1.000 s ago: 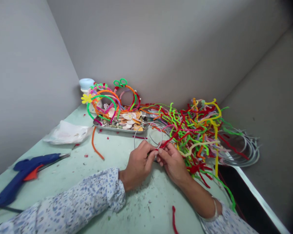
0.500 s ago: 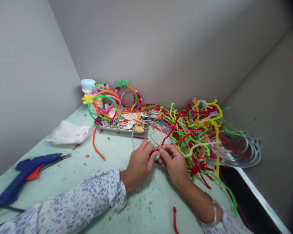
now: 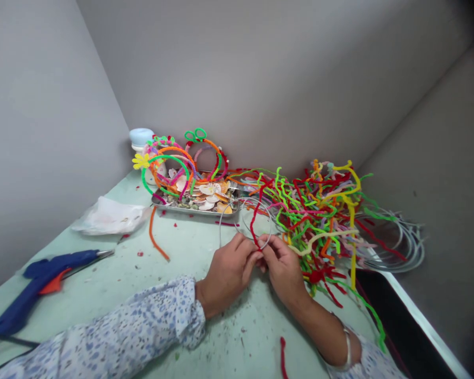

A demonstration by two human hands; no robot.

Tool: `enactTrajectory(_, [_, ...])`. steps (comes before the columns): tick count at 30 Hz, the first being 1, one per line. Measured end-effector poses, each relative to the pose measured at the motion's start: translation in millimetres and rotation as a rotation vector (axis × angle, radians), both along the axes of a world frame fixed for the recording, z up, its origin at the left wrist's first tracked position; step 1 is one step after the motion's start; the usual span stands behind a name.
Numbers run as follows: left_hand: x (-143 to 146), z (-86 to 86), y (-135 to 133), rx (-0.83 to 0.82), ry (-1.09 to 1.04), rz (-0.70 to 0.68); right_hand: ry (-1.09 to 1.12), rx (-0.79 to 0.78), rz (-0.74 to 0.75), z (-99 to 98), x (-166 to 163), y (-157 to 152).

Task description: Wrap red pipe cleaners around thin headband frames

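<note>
Side by side over the table, my left hand (image 3: 229, 271) and my right hand (image 3: 283, 266) meet at the fingertips, both pinched closed. Between them is the lower end of a red pipe cleaner (image 3: 253, 223), whose free length rises in a curve. A thin silvery wire hoop (image 3: 220, 227) is pinched there too and stands up behind the fingers. Fingers hide the spot where pipe cleaner and wire meet. Just right of my right hand lies a tangled heap of coloured pipe cleaners (image 3: 319, 210).
A metal tray (image 3: 193, 211) holds shells and pipe-cleaner-wrapped hoops (image 3: 169, 152). A blue glue gun (image 3: 35, 289), a plastic bag (image 3: 110, 216) and an orange pipe cleaner (image 3: 155, 239) lie left. Coiled wire (image 3: 413, 245) and a black flat object (image 3: 398, 321) are right. A red piece (image 3: 283, 358) lies in front.
The red pipe cleaner has swung from leaning right to standing more upright, curving left. The wire hoop has shifted slightly right. Both hands stay together at nearly the same place.
</note>
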State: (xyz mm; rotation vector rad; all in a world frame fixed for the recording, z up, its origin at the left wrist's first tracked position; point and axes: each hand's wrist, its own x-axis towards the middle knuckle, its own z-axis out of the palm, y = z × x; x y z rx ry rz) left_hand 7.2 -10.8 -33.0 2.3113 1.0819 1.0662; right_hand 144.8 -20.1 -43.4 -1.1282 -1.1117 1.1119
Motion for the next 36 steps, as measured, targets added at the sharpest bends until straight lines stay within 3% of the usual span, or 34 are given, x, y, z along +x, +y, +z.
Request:
enactTrajectory(11, [-4,1.6,5,0.002,-0.027,0.014,0.194,-0.022,0.119,-13.7,6,2])
enactTrajectory(20, [-4,0.9,6,-0.01,-0.017,0.004,0.079,0.022,0.085,-8.4,4,4])
enactTrajectory(30, [1,-0.2,7,-0.128,-0.175,0.007,0.289,-0.063,0.127,-4.7,4,6])
enactTrajectory(36, [2,1.5,5,-0.218,-0.268,0.011,0.298,-0.138,0.115,3.4,5,4])
